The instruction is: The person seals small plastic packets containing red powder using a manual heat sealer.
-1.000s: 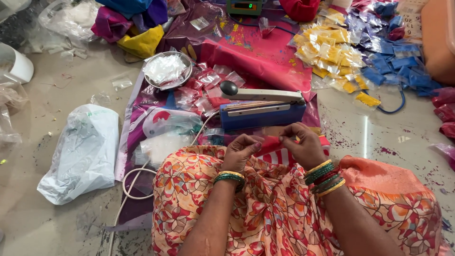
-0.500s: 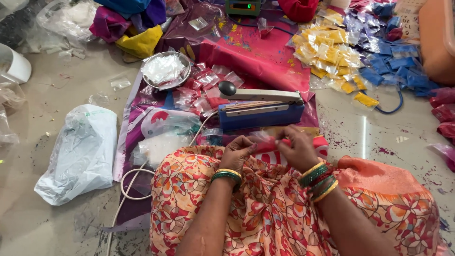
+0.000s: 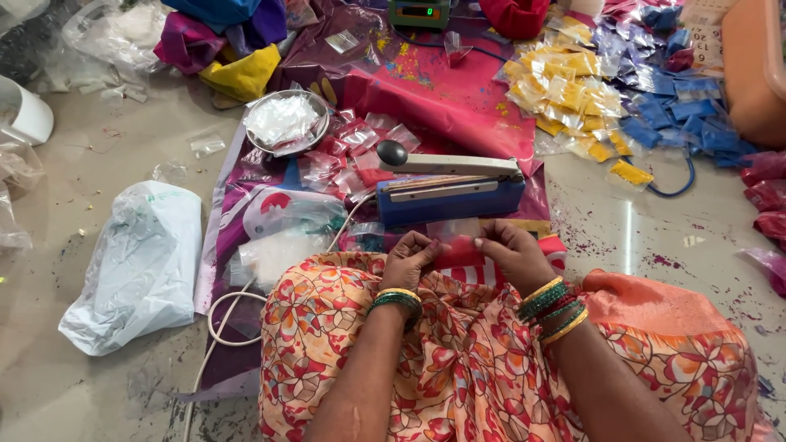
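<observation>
A small clear packet (image 3: 457, 245) of red powder is being pinched at both ends, just below the blue heat sealer (image 3: 449, 195), centre of frame. Against the half-second-earlier picture, the packet and both hands are being held a touch closer to the sealer's front edge; otherwise little is being changed. The left hand (image 3: 408, 260) is being kept curled, fingertips closed on the packet's left end; the right hand (image 3: 513, 255) is being kept closed on the right end. Judged from this, the packet is being lined up for the sealer, whose lever is being left up.

The work is being done on the floor (image 3: 106, 385), grey, stained with powder specks. A pink plastic sheet (image 3: 458, 98) is being used as the mat under the sealer. A metal bowl (image 3: 285, 123) of clear bags is being kept upper left of the sealer, with filled red packets (image 3: 352, 151) beside it. Yellow packets (image 3: 565, 90) and blue packets (image 3: 679, 123) are being piled upper right. A white plastic bag (image 3: 139, 262) is lying at left, a small scale (image 3: 419, 12) at the top edge.
</observation>
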